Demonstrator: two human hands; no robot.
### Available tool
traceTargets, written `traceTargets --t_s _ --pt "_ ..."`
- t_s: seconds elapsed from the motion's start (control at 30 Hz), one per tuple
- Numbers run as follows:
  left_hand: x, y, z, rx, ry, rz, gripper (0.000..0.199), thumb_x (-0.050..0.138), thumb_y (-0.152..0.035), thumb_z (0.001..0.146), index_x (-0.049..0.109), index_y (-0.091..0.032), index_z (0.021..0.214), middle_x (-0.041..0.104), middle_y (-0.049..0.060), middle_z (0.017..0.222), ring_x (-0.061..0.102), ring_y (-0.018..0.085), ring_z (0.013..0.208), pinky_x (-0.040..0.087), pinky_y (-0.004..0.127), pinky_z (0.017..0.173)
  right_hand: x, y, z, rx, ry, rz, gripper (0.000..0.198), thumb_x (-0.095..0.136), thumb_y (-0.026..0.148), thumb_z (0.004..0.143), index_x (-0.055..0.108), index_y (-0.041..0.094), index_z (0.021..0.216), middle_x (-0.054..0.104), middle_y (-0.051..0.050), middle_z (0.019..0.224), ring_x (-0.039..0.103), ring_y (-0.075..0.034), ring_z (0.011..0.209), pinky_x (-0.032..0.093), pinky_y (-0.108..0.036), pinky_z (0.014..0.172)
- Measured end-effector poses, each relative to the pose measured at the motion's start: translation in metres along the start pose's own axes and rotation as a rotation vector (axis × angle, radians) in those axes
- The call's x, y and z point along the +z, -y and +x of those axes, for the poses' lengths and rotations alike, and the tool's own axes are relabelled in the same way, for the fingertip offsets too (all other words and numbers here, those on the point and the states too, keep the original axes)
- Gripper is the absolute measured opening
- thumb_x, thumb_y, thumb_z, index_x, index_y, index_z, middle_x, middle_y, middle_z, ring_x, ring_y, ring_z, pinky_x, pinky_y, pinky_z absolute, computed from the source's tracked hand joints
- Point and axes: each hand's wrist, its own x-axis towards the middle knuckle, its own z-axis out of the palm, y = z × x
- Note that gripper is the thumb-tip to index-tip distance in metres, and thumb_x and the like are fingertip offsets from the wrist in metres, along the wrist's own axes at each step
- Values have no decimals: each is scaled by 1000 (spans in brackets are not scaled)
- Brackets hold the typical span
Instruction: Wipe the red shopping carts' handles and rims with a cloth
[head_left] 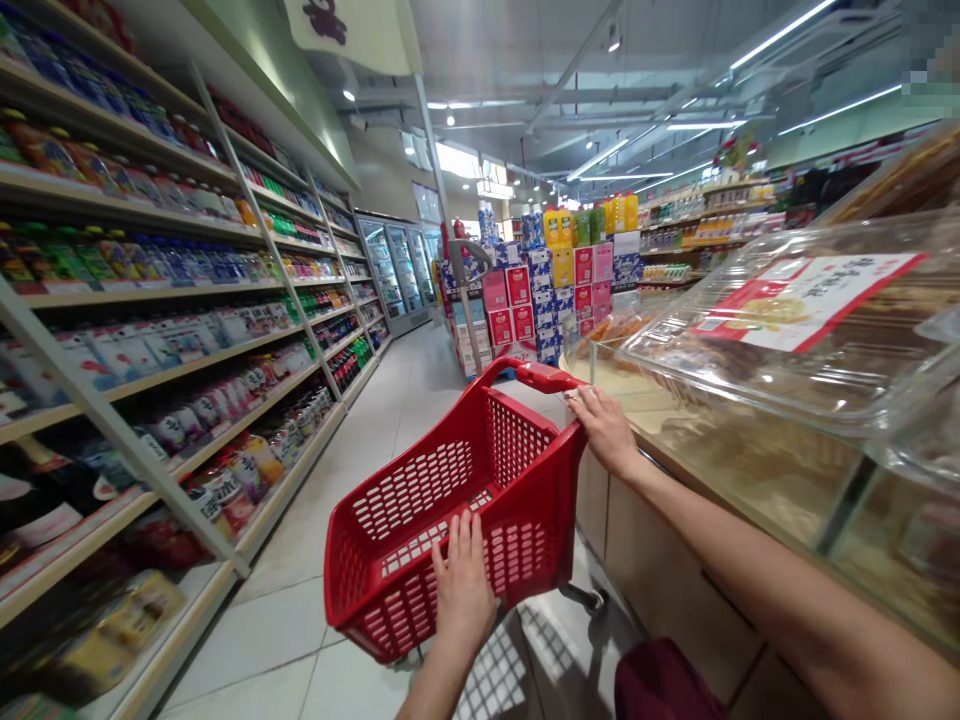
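A red plastic shopping cart (450, 470) with perforated sides stands in front of me, turned at an angle, and its basket holds nothing that I can see. My left hand (463, 580) rests on its near side, the fingers stretched out over the rim. My right hand (602, 432) is closed on the cart's upper right corner, beside the red handle (541, 376). Something small and whitish shows at the right fingers, too unclear to name.
Shelves of bottled drinks (202, 240) line the left side. A display counter (645, 520) with clear plastic food boxes (787, 310) stands close on the right. Ahead are stacked drink cartons (517, 310), a tiled aisle (409, 400) and glass-door fridges (397, 265).
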Motion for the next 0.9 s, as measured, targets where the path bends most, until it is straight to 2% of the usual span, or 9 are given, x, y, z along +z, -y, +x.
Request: traceTargets --t_s 0.17,0.2,0.3,0.37,0.53,0.6,0.73,0.77,0.9 --pt "-6 -5 1 -1 21 -6 71 40 -14 65 20 -11 133 18 8 142 15 24 131 17 50 104 -3 14 -14 -371 65 106 34 38 14 85 54 24 114 47 -2 127 31 -21 124 33 -40 98" --pt "-7 -5 1 0 27 -11 71 39 -14 65 20 -11 133 18 8 142 15 24 131 17 49 104 -5 12 -14 -363 76 105 35 38 13 85 53 25 115 47 -2 127 31 -21 123 33 -40 98" --pt "-9 -7 0 -1 30 -13 71 39 -11 64 19 -11 133 18 8 142 15 23 131 18 49 104 -10 2 -10 -94 23 48 37 37 9 83 54 20 114 47 -8 127 32 -24 123 33 -45 95" --pt "-8 -9 0 -12 21 -7 70 38 -10 65 20 -11 133 18 8 142 17 24 130 17 49 104 -11 8 -13 -12 -26 52 36 36 8 83 55 19 112 49 -10 125 32 -24 123 34 -45 95" --pt "-6 -8 -1 -17 9 15 70 38 -10 66 20 -12 133 19 9 142 15 24 130 15 50 104 -9 52 -35 -382 43 215 36 39 11 84 54 23 114 49 -1 126 30 -20 124 33 -40 99" --pt "-7 -8 -1 -2 18 17 71 39 -11 66 18 -12 134 20 9 142 14 25 131 16 49 104 -10 50 -35 -323 50 219 38 39 10 83 53 23 116 48 -2 126 29 -21 125 32 -42 98" --pt "-11 -9 -1 2 45 5 70 39 -16 68 16 -12 134 20 9 142 12 26 131 16 50 104 -11 39 -29 -12 -47 154 38 37 7 82 56 18 113 51 -9 123 30 -25 124 32 -46 95" --pt "-11 -10 -1 -2 48 4 70 40 -18 69 17 -12 134 20 9 142 12 26 131 16 50 104 -11 43 -31 -21 -55 161 37 37 7 82 56 18 112 51 -8 123 30 -25 124 33 -46 95" --pt "-12 -10 0 1 51 0 68 39 -18 70 17 -12 134 19 9 142 12 25 131 16 50 104 -10 65 -43 -308 22 240 37 37 11 84 54 23 114 50 0 125 31 -21 123 33 -41 97"
